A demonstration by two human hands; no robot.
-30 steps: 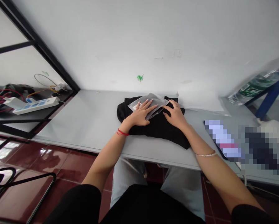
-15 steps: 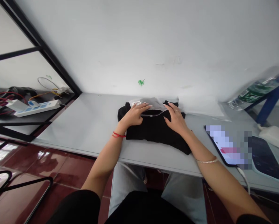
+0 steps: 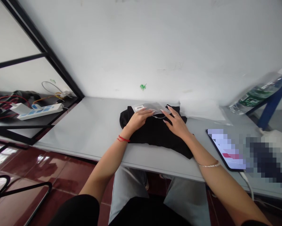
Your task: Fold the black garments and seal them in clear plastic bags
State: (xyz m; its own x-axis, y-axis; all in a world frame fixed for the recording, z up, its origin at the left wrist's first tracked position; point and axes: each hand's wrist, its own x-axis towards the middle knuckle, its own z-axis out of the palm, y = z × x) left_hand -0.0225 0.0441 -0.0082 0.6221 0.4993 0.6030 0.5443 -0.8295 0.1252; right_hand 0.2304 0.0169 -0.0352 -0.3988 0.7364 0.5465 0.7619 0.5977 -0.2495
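A black folded garment (image 3: pixel 155 135) lies on the grey table, with a clear plastic bag (image 3: pixel 155 107) over its far part. The bag bears a white barcode label (image 3: pixel 139 108) at its left end. My left hand (image 3: pixel 139 120) rests on the garment and the bag's edge, its fingers together and pointing right; anything under them is hidden. My right hand (image 3: pixel 176 124) lies on the garment's right part with its fingers spread, the fingertips touching the bag's right side.
A white plastic package (image 3: pixel 202 110) lies by the wall. On the right are a lit phone (image 3: pixel 227 150), a blurred dark object, and a water bottle (image 3: pixel 256 94) against a blue bar. A power strip (image 3: pixel 40 111) and cables sit on the left shelf behind a black frame.
The left hand's fingers have moved slightly right along the bag, and the right fingertips have shifted left onto it. The bag's opening looks narrower. The whole view has shifted a little.
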